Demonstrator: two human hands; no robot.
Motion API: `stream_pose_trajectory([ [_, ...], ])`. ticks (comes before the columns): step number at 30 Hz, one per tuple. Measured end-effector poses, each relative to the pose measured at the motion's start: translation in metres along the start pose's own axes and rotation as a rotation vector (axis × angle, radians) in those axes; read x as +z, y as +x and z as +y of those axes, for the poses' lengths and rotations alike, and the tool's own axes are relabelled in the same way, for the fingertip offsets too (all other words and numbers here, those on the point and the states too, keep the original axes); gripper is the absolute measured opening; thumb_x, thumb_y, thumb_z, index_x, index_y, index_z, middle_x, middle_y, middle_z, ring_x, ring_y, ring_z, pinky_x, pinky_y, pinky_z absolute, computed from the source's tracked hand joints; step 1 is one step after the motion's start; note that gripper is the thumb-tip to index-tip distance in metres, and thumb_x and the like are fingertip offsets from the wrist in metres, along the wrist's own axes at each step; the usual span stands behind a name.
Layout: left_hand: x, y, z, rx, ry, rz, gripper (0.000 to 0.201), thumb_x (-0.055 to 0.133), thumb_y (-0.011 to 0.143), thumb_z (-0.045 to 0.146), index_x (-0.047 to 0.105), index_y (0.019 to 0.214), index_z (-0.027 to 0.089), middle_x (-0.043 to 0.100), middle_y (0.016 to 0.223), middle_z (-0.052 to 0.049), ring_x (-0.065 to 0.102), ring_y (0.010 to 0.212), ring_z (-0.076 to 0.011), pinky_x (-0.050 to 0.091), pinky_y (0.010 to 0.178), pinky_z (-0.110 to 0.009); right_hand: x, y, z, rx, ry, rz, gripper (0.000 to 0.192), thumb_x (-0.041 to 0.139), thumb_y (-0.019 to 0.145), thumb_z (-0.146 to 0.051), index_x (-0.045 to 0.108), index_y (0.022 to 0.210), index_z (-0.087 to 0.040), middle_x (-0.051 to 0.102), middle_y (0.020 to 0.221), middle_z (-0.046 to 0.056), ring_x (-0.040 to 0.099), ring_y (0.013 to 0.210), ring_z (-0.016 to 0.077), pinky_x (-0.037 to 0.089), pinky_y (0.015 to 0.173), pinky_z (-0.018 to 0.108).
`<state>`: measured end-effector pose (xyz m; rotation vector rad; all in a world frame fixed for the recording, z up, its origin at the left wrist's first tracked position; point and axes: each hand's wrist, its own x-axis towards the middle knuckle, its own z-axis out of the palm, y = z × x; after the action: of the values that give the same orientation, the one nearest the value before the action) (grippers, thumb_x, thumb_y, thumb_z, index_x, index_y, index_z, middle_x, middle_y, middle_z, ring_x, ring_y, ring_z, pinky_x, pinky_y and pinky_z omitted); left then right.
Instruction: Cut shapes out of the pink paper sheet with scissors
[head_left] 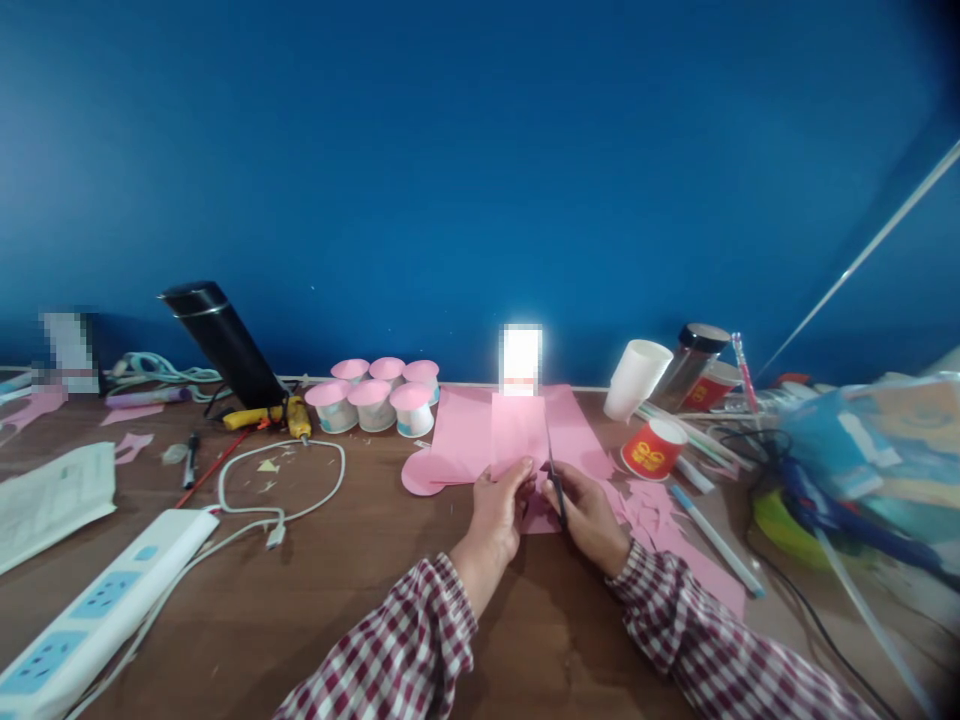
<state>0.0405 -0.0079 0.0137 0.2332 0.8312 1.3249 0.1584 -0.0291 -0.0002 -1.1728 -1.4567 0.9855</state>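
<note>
A flat pink paper strip [519, 432] stands nearly upright at the centre of the brown wooden worktop [360, 570], above larger pink sheets [457, 432]. The left hand [496, 512], in a checked sleeve, pinches its lower edge; the right hand [589, 515] is clenched around dark-bladed scissors [555, 482] touching the strip's right side. Pink-topped paper cups [375, 395] sit at ten o'clock, a red paper cup [654, 448] at two o'clock. Bare wood lies toward seven o'clock.
</note>
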Motion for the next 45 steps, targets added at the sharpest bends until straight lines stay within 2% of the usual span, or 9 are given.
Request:
stream_pose_trajectory([
  [13, -0.0015, 0.0016, -0.0004, -0.006, -0.006, -0.017, 0.027, 0.081, 0.055, 0.015, 0.061, 0.072, 0.013, 0.067, 0.062, -0.002, 0.062, 0.055, -0.0107, 0.050, 0.055, -0.020, 0.0012, 0.0010, -0.0042, 0.040, 0.028, 0.012, 0.032, 0.058, 0.084, -0.040, 0.060, 0.105, -0.016, 0.054, 0.062, -0.002, 0.050, 0.051, 0.0124, 0.043, 0.045, 0.024],
  [20, -0.0003, -0.0004, -0.0001, -0.011, -0.028, -0.001, 0.032, 0.082, 0.054, 0.014, 0.060, 0.078, 0.013, 0.067, 0.062, -0.001, 0.061, 0.052, -0.0104, 0.049, 0.051, -0.020, 0.0005, 0.0007, -0.0036, 0.067, -0.019, 0.012, 0.035, 0.057, 0.085, -0.042, 0.059, 0.105, -0.013, 0.055, 0.060, -0.002, 0.051, 0.050, 0.0121, 0.044, 0.045, 0.023],
  [29, -0.0017, 0.0031, -0.0017, 0.005, 0.003, 0.048, 0.035, 0.084, 0.053, 0.018, 0.059, 0.078, 0.013, 0.066, 0.061, -0.002, 0.060, 0.051, -0.0108, 0.047, 0.049, -0.021, 0.0021, 0.0004, -0.0044, 0.065, -0.023, -0.011, 0.037, 0.060, 0.082, -0.043, 0.060, 0.106, -0.014, 0.055, 0.060, -0.002, 0.050, 0.050, 0.0118, 0.043, 0.046, 0.022],
  [35, -0.0028, 0.0035, -0.0032, 0.025, -0.001, 0.012, 0.032, 0.082, 0.054, 0.017, 0.059, 0.076, 0.012, 0.066, 0.061, -0.002, 0.060, 0.051, -0.0114, 0.047, 0.049, -0.022, 0.0021, 0.0002, -0.0017, 0.067, 0.013, -0.017, 0.039, 0.061, 0.082, -0.043, 0.060, 0.107, -0.014, 0.055, 0.062, -0.002, 0.050, 0.051, 0.0118, 0.042, 0.045, 0.022],
  [45, 0.0010, -0.0029, -0.0003, 0.015, 0.035, 0.023, 0.034, 0.082, 0.054, 0.016, 0.059, 0.078, 0.012, 0.065, 0.060, -0.003, 0.060, 0.052, -0.0116, 0.047, 0.050, -0.022, 0.0017, 0.0001, -0.0008, 0.076, 0.061, -0.027, 0.041, 0.062, 0.082, -0.044, 0.059, 0.110, -0.014, 0.057, 0.069, 0.000, 0.052, 0.055, 0.0122, 0.046, 0.048, 0.023],
])
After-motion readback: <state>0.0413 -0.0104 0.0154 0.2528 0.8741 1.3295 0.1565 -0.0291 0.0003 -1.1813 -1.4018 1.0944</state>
